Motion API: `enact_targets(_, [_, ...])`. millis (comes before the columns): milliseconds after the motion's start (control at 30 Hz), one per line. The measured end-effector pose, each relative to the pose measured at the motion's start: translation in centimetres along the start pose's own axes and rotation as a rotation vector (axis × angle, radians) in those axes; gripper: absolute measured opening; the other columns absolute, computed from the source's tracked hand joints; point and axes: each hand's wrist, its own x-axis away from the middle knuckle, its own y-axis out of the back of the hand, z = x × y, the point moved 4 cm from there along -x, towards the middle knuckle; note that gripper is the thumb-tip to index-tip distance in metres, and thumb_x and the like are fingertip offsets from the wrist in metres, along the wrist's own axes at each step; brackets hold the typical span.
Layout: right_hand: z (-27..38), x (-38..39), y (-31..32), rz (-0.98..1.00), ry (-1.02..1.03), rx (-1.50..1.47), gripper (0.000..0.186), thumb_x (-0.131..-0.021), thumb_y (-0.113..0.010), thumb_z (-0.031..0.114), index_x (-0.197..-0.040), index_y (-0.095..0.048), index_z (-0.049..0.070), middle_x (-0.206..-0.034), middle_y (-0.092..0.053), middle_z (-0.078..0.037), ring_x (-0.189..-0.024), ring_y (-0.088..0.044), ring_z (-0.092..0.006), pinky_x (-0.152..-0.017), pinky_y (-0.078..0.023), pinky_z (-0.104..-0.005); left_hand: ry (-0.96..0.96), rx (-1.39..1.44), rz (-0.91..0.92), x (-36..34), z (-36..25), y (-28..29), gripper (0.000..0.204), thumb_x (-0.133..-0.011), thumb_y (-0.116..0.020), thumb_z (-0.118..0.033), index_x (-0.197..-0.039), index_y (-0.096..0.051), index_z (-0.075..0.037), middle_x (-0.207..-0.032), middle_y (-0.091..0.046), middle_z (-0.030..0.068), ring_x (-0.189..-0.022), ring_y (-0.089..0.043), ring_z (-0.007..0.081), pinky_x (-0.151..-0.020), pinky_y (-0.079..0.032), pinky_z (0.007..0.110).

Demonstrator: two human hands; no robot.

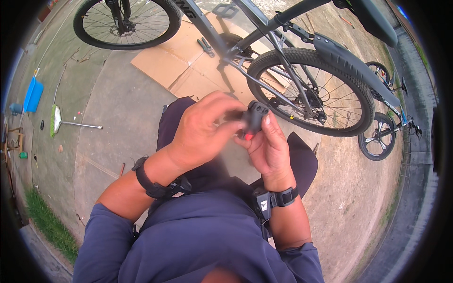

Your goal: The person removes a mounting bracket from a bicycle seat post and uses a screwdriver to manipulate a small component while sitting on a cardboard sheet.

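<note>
Above my lap, my right hand (271, 153) grips a small black part (255, 117) with round holes along its top and a red bit (248, 137) at its lower end. The thumb presses on its right side. My left hand (205, 127) reaches in from the left, its finger and thumb closed at the part's left side. Those fingertips are smeared by motion, and a dark blurred shape between them is too unclear to name. Ahead of my hands stands a grey bicycle, its rear wheel (309, 55) to the right and its front wheel (127, 43) at the far left.
Flattened cardboard (160, 66) lies under the bicycle, with dark-handled pliers (205, 47) on it. A broom (56, 120) and a blue bin (33, 94) are on the left. Another bicycle's wheel (377, 137) shows at the right, near a grey wall (417, 132).
</note>
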Motion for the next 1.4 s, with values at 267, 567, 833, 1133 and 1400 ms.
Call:
enact_targets(267, [0.0, 0.4, 0.0, -0.052, 0.020, 0.080, 0.036, -0.106, -0.056, 0.026, -0.139, -0.053, 0.010, -0.115, -0.067, -0.005, -0.087, -0.063, -0.0127, -0.089, -0.059, -0.0429, 0.166, 0.164, -0.086, 1.7, 1.9, -1.9, 0.024, -0.093, -0.071, 0.001, -0.116, -0.063, 0.001, -0.101, -0.067, 0.0053, -0.092, -0.066, 0.0127, -0.081, -0.055, 0.028])
enact_targets(567, [0.0, 0.3, 0.5, -0.083, 0.074, 0.232, 0.039, -0.106, -0.057, 0.022, -0.142, -0.051, 0.008, -0.121, -0.064, -0.005, -0.090, -0.062, -0.0117, -0.091, -0.059, -0.0410, 0.439, 0.455, -0.128, 1.8, 3.0, -2.4, 0.028, -0.095, -0.069, 0.000, -0.120, -0.057, 0.002, -0.106, -0.068, 0.0072, -0.093, -0.065, 0.0115, -0.080, -0.054, 0.026])
enact_targets(833, [-0.4, 0.1, 0.3, -0.106, 0.110, 0.365, 0.049, -0.103, -0.062, 0.022, -0.147, -0.046, 0.007, -0.127, -0.061, -0.005, -0.093, -0.059, -0.0122, -0.093, -0.058, -0.0405, 0.594, 0.686, -0.209, 1.7, 3.4, -2.7, 0.025, -0.095, -0.070, -0.002, -0.117, -0.058, -0.001, -0.104, -0.067, 0.0051, -0.089, -0.063, 0.0109, -0.077, -0.054, 0.027])
enact_targets(1133, [-1.4, 0.0, 0.2, -0.143, 0.002, 0.172, 0.034, -0.107, -0.055, 0.027, -0.135, -0.053, 0.007, -0.118, -0.065, -0.004, -0.087, -0.060, -0.0113, -0.090, -0.058, -0.0403, 0.405, 0.364, -0.214, 2.4, 3.7, -2.6, 0.027, -0.094, -0.075, -0.010, -0.112, -0.058, 0.001, -0.094, -0.068, 0.0044, -0.082, -0.062, 0.0087, -0.073, -0.052, 0.025])
enact_targets(1400, [-1.4, 0.1, -0.2, -0.094, -0.054, 0.153, 0.043, -0.107, -0.053, 0.037, -0.136, -0.053, 0.005, -0.116, -0.064, -0.005, -0.083, -0.060, -0.0098, -0.084, -0.060, -0.0392, 0.443, 0.343, -0.153, 2.8, 5.8, -2.9, 0.028, -0.094, -0.077, -0.014, -0.110, -0.060, 0.001, -0.091, -0.065, 0.0039, -0.079, -0.062, 0.0096, -0.069, -0.053, 0.025])
